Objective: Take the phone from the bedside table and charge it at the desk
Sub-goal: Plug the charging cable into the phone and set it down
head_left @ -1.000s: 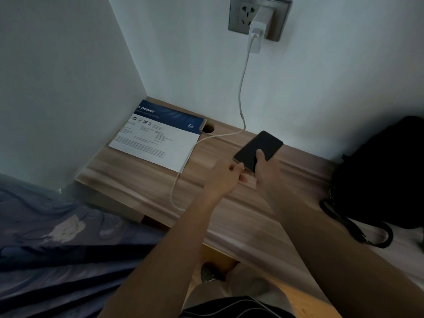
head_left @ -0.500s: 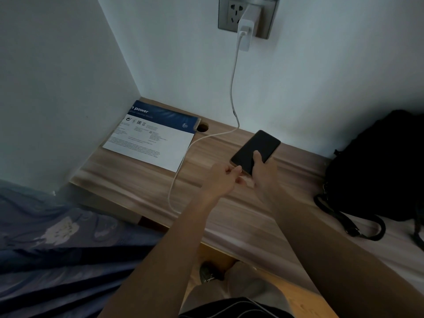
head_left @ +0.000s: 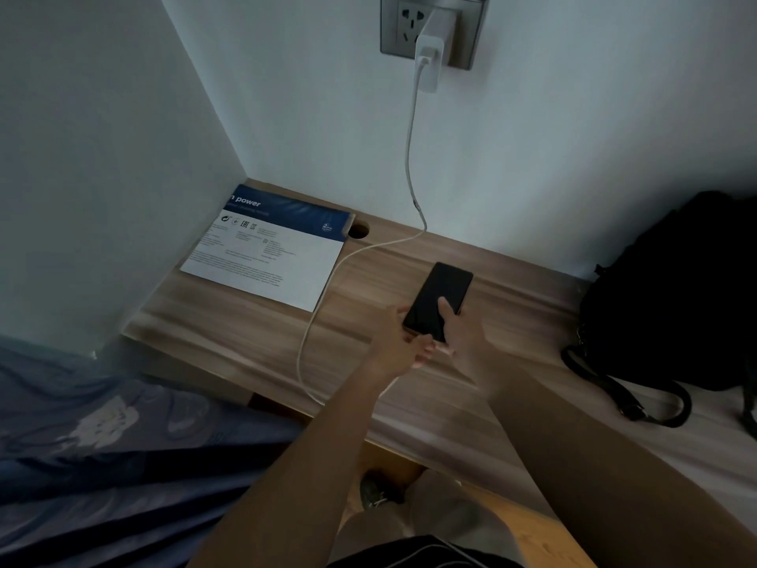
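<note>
A black phone [head_left: 444,291] with a dark screen is held just above the wooden desk [head_left: 254,346], tilted toward the wall. My right hand [head_left: 461,336] grips its lower end, thumb across the screen. My left hand [head_left: 399,342] meets the phone's bottom edge, fingers pinched around the end of the white charging cable [head_left: 323,297]; the plug itself is hidden by my fingers. The cable loops over the desk and climbs the wall to a white charger [head_left: 430,61] in a grey socket [head_left: 434,28].
A blue and white printed box [head_left: 270,248] lies flat in the left corner beside a round cable hole [head_left: 359,230]. A black bag [head_left: 672,305] with a strap sits at the desk's right. Blue bedding [head_left: 102,444] lies lower left.
The view has shifted slightly. My left hand has closed in against the phone's bottom edge with the cable end. The phone stays in my right hand.
</note>
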The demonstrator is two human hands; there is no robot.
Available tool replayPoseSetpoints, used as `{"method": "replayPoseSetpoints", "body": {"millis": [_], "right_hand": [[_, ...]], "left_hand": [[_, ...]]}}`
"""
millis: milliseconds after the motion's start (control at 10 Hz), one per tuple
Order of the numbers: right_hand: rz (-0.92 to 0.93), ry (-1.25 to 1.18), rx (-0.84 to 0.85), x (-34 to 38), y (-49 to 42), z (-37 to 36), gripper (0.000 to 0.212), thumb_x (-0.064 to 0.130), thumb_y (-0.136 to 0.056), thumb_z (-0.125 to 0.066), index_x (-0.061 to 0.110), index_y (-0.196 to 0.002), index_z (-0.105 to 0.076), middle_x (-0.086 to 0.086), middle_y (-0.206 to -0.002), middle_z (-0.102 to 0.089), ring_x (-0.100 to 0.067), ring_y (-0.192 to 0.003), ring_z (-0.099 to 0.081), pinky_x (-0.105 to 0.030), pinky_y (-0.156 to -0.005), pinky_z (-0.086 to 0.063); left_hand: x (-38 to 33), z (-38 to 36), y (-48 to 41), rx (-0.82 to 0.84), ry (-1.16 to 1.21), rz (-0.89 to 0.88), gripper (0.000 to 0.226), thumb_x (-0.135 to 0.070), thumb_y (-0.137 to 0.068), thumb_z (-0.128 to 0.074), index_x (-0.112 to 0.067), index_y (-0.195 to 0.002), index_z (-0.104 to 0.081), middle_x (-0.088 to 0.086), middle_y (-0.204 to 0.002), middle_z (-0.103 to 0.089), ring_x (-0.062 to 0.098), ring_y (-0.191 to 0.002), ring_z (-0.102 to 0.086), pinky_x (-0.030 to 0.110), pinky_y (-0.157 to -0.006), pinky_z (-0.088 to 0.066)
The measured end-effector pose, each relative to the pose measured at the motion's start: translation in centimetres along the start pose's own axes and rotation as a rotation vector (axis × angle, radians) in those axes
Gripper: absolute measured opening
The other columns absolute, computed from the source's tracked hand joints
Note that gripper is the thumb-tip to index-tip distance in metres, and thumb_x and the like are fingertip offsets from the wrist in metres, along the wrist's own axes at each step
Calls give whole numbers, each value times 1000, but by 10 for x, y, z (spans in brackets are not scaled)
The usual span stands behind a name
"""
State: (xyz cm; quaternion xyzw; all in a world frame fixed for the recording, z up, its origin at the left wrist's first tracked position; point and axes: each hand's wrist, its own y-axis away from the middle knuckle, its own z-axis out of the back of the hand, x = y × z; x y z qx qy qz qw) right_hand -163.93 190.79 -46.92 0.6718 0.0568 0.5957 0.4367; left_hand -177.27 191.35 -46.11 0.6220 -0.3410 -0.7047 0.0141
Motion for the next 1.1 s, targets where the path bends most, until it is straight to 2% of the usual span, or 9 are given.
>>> {"method": "replayPoseSetpoints", "body": {"millis": [100,400,500,600,700,800,900,1000,1100], "right_hand": [[-53,-5,-3,-1,-3,-1,40,38,-102,-61,12,-132,-62,-10,-121,-72,-35,-112,-70,-54,-100,-57],[-54,134,33,0,-18,4,49,38,-108,-46,2,-140,-54,-18,-131,-65,-39,-124,-63,-54,-110,-49],[-16,160,45,5,-11,11,35,34,-110,-40,9,-117,-64,-11,-107,-65,-32,-104,-66,-40,-90,-52],[-23,142,78,4,-7,22,32,28,-110,-39,13,-94,-63,-7,-90,-65,-23,-81,-65,-33,-72,-49],[-14,201,118,4,-5,32,33,26,-111,-39,10,-97,-65,-3,-84,-62,-14,-70,-57,-29,-66,-46],[-11,256,133,6,1,36,42,27,-112,-36,-2,-127,-63,-21,-117,-69,-29,-94,-66,-33,-81,-51],[-10,266,90,6,12,39,46,26,-112,-37,-7,-131,-62,-29,-128,-66,-36,-112,-65,-39,-96,-49],[54,231,36,11,28,45,35,15,-109,-42,0,-92,-68,-13,-83,-58,-21,-72,-54,-27,-72,-43],[290,124,-112,25,56,49,29,27,-107,-50,9,-99,-70,-5,-90,-69,-19,-81,-64,-21,-74,-54]], "left_hand": [[11,-3,-4,6,-46,33,61,-5,-99,-72,-16,-149,-39,10,-106,-73,23,-85,-73,25,-61,-63],[19,-21,-22,-102,-109,115,61,5,-98,-69,-4,-151,-40,24,-108,-66,24,-64,-58,33,-57,-45],[21,-25,-19,-187,-235,70,59,2,-96,-71,-3,-149,-46,26,-126,-71,40,-99,-74,51,-85,-62],[21,-25,-9,-157,-274,62,51,4,-97,-67,-2,-146,-53,23,-129,-71,43,-117,-70,39,-99,-60],[14,-20,-3,-134,-345,64,40,-2,-101,-60,-7,-141,-61,12,-118,-73,32,-108,-70,19,-82,-56],[3,-15,1,-79,-215,192,39,-7,-108,-58,-3,-147,-57,13,-113,-71,22,-89,-68,25,-76,-58],[-9,-9,11,-58,-175,213,37,-16,-112,-51,-3,-146,-58,11,-120,-69,21,-95,-64,24,-71,-51],[-21,-2,29,-163,-208,-5,36,-31,-114,-47,-12,-140,-63,5,-128,-65,19,-113,-58,33,-92,-49],[-39,8,48,-303,54,-209,42,-45,-110,-48,-20,-138,-66,2,-134,-69,19,-121,-65,35,-105,-52]]}}
